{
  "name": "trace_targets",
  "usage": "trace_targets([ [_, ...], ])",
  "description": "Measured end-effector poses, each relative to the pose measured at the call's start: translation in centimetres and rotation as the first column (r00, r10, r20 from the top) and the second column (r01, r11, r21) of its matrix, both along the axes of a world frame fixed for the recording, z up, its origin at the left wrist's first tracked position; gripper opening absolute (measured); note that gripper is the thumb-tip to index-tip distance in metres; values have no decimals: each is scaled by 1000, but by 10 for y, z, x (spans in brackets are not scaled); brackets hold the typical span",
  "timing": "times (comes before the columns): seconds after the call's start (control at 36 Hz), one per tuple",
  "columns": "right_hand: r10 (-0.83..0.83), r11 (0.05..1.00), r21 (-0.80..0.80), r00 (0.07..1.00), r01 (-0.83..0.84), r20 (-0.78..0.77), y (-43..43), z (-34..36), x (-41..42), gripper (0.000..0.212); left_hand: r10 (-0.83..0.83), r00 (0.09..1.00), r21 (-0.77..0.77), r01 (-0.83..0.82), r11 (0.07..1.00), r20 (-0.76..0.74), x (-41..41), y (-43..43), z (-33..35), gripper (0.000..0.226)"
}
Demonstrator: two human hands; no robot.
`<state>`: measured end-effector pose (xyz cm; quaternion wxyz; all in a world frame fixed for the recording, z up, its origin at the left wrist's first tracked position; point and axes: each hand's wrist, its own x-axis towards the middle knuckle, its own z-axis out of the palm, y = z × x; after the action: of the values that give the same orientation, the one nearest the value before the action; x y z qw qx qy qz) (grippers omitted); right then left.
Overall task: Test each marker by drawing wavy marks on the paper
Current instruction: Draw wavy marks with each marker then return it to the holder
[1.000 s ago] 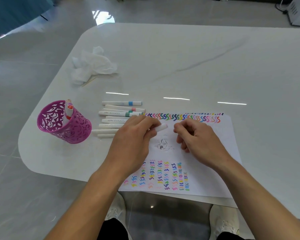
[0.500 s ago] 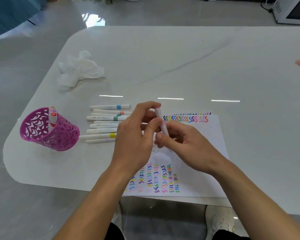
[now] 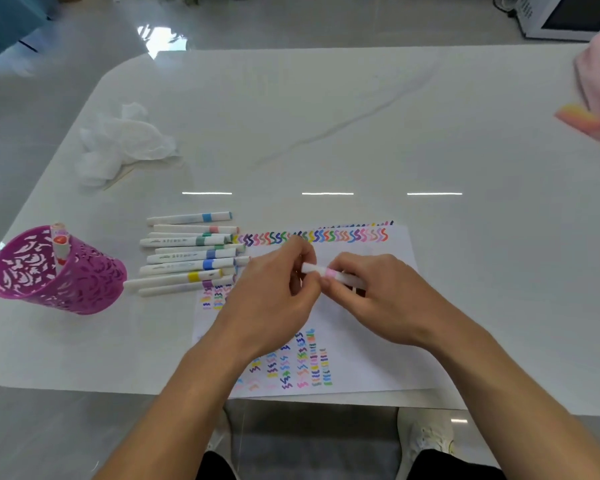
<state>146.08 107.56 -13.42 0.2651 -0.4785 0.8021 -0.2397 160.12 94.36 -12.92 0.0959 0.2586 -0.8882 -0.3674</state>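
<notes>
Marker under test: a white pink-banded marker (image 3: 329, 274), which we hold roughly level just above the middle of the paper (image 3: 388, 344), tip not on the sheet. Our left hand (image 3: 274, 292) pinches its left end between thumb and fingers; our right hand (image 3: 378, 296) is curled round the barrel on the other side of the pink band, so both hands are closed on the same marker. We cannot tell whether the cap is on or off. The paper lies flat on the white surface (image 3: 326, 133), near its front edge. A row of wavy marks (image 3: 347, 236) in many colours runs along the sheet's far edge, and short columns of marks (image 3: 305, 365) sit near its front edge, partly hidden by our left forearm. Just left of the paper lies a group of white markers (image 3: 187, 254) with coloured bands, side by side and partly stacked. Further left stands a purple perforated pen cup (image 3: 66, 289), tilted in this wide view, holding one red-tipped marker (image 3: 60, 245). A crumpled tissue (image 3: 125, 147) lies well behind them.
</notes>
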Motion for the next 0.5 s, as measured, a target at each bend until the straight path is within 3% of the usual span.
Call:
trace_targets([
  [0.11,32,999,41,998,-30,-45,4,-1,-4,36,-74,993,-26,76,997,88,-3,4,0,10],
  [0.28,-1,999,43,1000,1,6,10,-2,-10,60,-139,983,27,136,990,118,-10,6,3,25],
  [0.5,-28,1000,8,999,28,-31,10,-2,-9,56,9,1000,157,-13,988,28,-18,8,6,25],
])
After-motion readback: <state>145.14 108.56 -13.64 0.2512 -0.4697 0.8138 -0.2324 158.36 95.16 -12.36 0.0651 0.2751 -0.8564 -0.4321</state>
